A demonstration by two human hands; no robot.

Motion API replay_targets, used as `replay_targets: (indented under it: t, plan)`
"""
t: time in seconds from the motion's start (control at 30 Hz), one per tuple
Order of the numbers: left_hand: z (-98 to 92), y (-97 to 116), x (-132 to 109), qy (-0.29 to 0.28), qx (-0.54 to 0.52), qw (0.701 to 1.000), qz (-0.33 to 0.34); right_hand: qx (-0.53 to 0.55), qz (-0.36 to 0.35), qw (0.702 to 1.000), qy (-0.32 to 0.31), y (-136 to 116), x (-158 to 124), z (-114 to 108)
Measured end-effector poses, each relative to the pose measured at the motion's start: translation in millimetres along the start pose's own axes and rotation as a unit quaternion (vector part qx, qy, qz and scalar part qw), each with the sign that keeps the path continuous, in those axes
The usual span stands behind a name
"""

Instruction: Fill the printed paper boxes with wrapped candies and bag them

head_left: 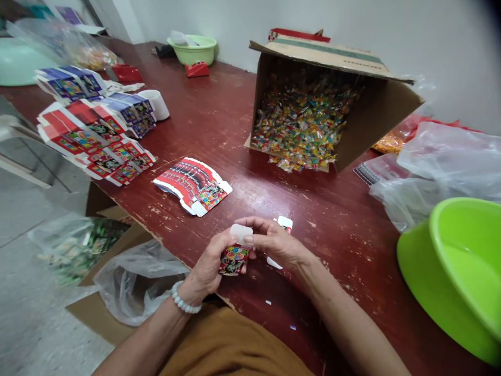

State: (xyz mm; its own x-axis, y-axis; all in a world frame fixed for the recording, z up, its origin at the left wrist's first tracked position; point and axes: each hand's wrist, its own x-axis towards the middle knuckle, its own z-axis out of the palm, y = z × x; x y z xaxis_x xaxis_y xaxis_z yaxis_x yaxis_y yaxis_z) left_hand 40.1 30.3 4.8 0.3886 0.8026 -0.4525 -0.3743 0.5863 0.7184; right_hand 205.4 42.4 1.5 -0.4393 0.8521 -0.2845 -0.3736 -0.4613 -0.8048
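Left hand (pixel 211 257) and right hand (pixel 278 243), fingers curled, together grip a small, rectangular, glossy printed paperboard box (pixel 236 256), white flap (pixel 241 232) uppermost, by the near edge of the scuffed red table (pixel 230 117).

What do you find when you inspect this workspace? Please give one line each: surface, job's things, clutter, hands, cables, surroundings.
Surface: red table, worn, with pale scuffs.
Job's things: small box, held; flat boxes, spread out; stacked boxes at left; carton, open, with wrapped pieces.
Clutter: paper scraps near the person; plastic bags at right.
Hands: left hand holds the small box; right hand holds its white flap.
Cables: nothing seen.
Surroundings: pale wall behind; stool at left.
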Motion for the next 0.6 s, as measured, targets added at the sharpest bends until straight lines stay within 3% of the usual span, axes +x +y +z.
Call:
replay_targets:
  t: [0.1,0.17,0.27,0.33,0.4,0.53,0.6]
  plan:
    - [2.9,-0.5,2.3,-0.006,-0.009,1.000,0.000,-0.031,-0.012,0.998,0.054,7.2,4.3,3.0]
    - [2.9,2.5,4.6,-0.026,-0.036,0.999,-0.026,-0.100,-0.084,0.986,0.099,7.9,4.4,4.6]
    - [-0.2,9.8,7.5,-0.069,-0.083,0.990,-0.092,-0.288,-0.226,0.926,0.092,4.8,-0.9,3.9]
    - [-1.8,13.4,8.4,-0.071,-0.101,0.986,-0.108,-0.369,-0.254,0.892,0.061,2.9,-4.6,3.1]
    - [-1.2,14.5,8.4,-0.047,-0.106,0.989,-0.091,-0.354,-0.220,0.907,0.067,1.8,-5.5,3.9]
    - [3.6,11.3,7.2,-0.025,-0.061,0.997,-0.044,-0.162,-0.088,0.979,0.092,-1.3,-0.1,10.7]
    - [3.9,9.2,7.3,-0.030,-0.035,0.998,-0.032,-0.113,-0.066,0.987,0.095,-2.6,2.9,14.4]
